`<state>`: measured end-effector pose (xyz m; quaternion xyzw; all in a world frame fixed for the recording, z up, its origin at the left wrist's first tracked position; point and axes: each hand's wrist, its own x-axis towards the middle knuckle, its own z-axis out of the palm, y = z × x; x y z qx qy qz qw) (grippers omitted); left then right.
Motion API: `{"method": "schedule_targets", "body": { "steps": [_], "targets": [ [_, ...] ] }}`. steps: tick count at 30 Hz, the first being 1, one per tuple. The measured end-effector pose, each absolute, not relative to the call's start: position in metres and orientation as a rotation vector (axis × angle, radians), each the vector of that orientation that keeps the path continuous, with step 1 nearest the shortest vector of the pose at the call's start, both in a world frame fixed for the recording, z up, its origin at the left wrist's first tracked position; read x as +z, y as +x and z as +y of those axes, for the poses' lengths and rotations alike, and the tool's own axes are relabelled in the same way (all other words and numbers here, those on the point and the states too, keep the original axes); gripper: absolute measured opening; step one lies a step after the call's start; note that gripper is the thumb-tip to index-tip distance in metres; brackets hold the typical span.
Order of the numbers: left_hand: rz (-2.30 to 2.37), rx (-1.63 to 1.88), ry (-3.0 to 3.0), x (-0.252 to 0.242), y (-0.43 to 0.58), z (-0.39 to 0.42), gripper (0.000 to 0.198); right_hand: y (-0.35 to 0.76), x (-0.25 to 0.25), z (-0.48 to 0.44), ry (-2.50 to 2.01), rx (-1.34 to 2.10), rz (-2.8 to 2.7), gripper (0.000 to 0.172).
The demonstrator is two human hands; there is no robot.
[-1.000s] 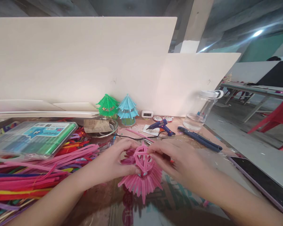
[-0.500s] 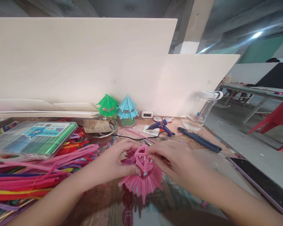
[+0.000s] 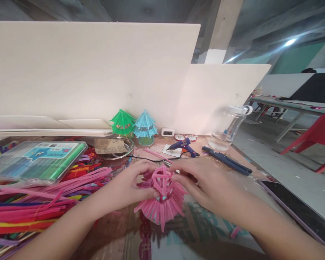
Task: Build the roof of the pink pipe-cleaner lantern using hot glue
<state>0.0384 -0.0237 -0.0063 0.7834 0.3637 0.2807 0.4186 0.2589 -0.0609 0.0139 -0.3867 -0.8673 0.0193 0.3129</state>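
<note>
A pink tree-shaped model made of cut straws (image 3: 162, 202) stands on the table in front of me. My left hand (image 3: 130, 186) grips its left side, fingers curled round the upper tier. My right hand (image 3: 203, 180) comes in from the right, with fingertips pinching the pink straw loops at the model's top. A green straw tree (image 3: 122, 123) and a blue straw tree (image 3: 145, 126) stand finished at the back by the white board.
A heap of coloured straws (image 3: 43, 202) lies at left under a clear plastic case (image 3: 35, 159). Behind are a metal dish (image 3: 116, 148), a blue glue gun (image 3: 182, 146), a blue tool (image 3: 227, 165), a water bottle (image 3: 227, 131) and a phone (image 3: 300, 209) at right.
Both hands stay on the pink model. The right fingertips have shifted a little up and left over its top. The view has drifted slightly.
</note>
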Motion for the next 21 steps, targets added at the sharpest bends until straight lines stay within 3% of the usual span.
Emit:
{"method": "schedule_targets", "body": {
  "steps": [9,16,21],
  "targets": [
    [0.974,0.617,1.925,-0.001,0.024,-0.013,0.054,0.268,0.016,-0.053,-1.099,0.093,-2.251,0.016],
    [0.947,0.927,2.323,0.012,0.013,-0.014,0.023,0.257,0.005,-0.048,-0.819,0.11,-2.183,0.022],
    [0.917,1.014,2.538,0.01,0.019,-0.02,0.025,0.257,-0.005,-0.046,-0.784,0.07,-2.192,0.027]
  ]
}}
